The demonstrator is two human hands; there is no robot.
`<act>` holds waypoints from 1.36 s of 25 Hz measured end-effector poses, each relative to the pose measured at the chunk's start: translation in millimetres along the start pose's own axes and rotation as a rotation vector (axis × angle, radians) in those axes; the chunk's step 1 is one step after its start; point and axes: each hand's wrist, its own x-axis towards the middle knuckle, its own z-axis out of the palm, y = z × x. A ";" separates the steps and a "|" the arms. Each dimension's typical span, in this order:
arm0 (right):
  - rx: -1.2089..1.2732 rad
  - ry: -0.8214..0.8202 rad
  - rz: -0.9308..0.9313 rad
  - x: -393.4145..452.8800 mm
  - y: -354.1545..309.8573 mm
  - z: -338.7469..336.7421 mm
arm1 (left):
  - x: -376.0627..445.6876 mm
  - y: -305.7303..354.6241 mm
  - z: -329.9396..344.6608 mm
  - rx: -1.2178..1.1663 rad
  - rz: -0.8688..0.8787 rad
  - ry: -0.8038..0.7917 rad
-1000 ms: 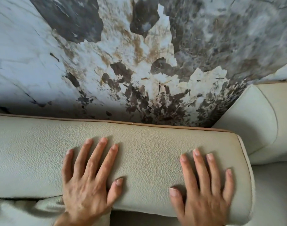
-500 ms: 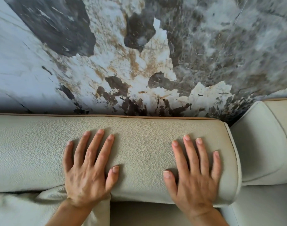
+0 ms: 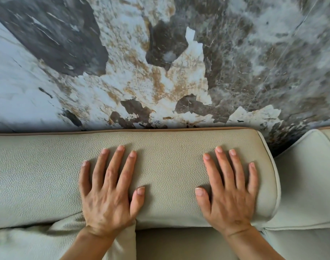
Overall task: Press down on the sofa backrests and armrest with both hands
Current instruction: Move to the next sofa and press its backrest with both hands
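A cream leather sofa backrest (image 3: 169, 162) with brown piping runs across the middle of the view. My left hand (image 3: 108, 192) lies flat on its top, palm down, fingers spread and pointing at the wall. My right hand (image 3: 230, 190) lies flat the same way near the backrest's right end. Neither hand holds anything. A second cream backrest section (image 3: 308, 175) adjoins on the right, untouched.
A marble-patterned wall (image 3: 160, 62) in white, grey and brown rises directly behind the sofa. A loose cream cushion (image 3: 47, 239) sits under my left wrist at the lower left. The seat (image 3: 179, 243) lies below the backrest.
The view has drawn back, so both wrists and forearms now show. Both hands have stayed flat on the backrest in about the same places.
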 end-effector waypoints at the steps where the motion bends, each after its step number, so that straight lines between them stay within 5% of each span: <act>1: -0.005 0.007 -0.003 3.7 0.3 3.0 | 2.9 0.0 2.4 0.002 -0.004 -0.002; 19: -0.024 0.019 -0.013 16.2 1.4 15.2 | 11.7 0.8 7.4 0.029 -0.041 -0.058; 25: 0.043 -0.187 0.029 18.9 -2.8 -37.0 | 19.1 8.9 -53.6 -0.052 -0.116 -0.416; 34: 0.105 -0.083 0.019 4.2 -22.2 -195.6 | 6.5 14.4 -218.6 -0.037 -0.141 -0.292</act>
